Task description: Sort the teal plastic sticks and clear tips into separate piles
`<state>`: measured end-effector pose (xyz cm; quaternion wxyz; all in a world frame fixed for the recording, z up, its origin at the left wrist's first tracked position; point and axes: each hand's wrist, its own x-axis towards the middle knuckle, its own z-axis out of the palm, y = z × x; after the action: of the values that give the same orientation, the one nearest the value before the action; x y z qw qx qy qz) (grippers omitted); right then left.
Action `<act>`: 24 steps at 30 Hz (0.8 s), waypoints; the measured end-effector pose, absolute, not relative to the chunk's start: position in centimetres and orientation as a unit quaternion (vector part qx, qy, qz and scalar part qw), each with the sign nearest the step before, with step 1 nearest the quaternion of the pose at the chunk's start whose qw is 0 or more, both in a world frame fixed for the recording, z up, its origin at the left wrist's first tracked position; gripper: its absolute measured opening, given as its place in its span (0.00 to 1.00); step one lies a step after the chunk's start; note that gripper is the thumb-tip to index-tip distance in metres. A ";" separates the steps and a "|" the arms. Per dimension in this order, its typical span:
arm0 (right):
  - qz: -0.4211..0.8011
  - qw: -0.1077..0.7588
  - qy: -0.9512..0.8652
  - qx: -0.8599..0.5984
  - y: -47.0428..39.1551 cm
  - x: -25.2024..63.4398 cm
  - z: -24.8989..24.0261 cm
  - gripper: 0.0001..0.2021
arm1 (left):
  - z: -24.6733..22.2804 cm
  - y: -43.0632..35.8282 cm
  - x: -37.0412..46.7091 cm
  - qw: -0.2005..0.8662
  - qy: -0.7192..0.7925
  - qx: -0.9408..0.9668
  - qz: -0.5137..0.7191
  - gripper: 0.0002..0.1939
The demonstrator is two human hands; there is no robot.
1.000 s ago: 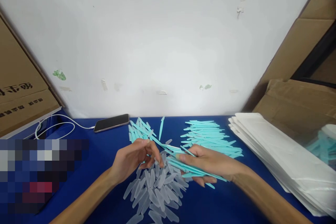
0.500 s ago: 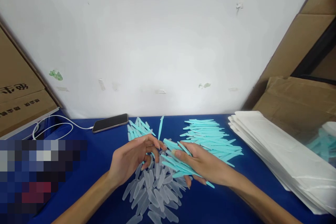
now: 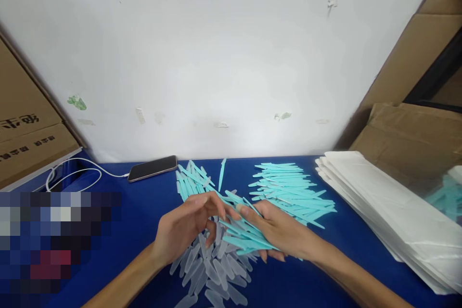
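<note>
My right hand (image 3: 279, 226) is closed around a bunch of slim turquoise eyebrow razors (image 3: 245, 236), its thumb pressed on top and their ends pointing left. My left hand (image 3: 193, 221) is beside the bunch, fingers bent and apart, fingertips at the nearest razors; nothing shows in its grasp. Beneath both hands spreads a loose heap of translucent caps (image 3: 220, 269), partly hidden by them. Behind my left hand lie turquoise razors with clear caps on their ends (image 3: 191, 180). A single turquoise razor (image 3: 222, 174) lies apart near the wall.
A wide pile of turquoise razors (image 3: 285, 183) lies behind my right hand on the blue table (image 3: 119, 231). White folded sheets or bags (image 3: 390, 211) are stacked at right. A phone (image 3: 153, 168) with a white cable lies at back left. Cardboard boxes (image 3: 29, 110) flank both sides.
My left hand has moved right, bringing its fingertips up to the razors in my right hand. The right hand keeps its hold on the bunch, nearly in place.
</note>
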<state>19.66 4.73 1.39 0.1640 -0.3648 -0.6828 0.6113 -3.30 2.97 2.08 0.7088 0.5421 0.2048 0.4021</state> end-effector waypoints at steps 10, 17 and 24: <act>0.637 0.132 -0.675 -0.348 4.5 19.7 2.2 0.25 | 1.7 2.7 -3.0 0.669 0.223 0.566 0.426 0.20; 0.591 0.135 -0.699 -0.381 4.6 19.9 2.2 0.24 | 2.2 3.3 -3.6 0.619 0.246 0.582 0.466 0.22; 0.385 0.203 -0.734 -0.522 5.4 20.7 1.3 0.37 | 2.9 4.1 -5.2 0.551 0.295 0.594 0.506 0.20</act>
<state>20.74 5.39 1.35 0.2034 -0.5221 -0.7336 0.3846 -5.20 4.06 2.92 0.5511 0.5941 0.2955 0.5059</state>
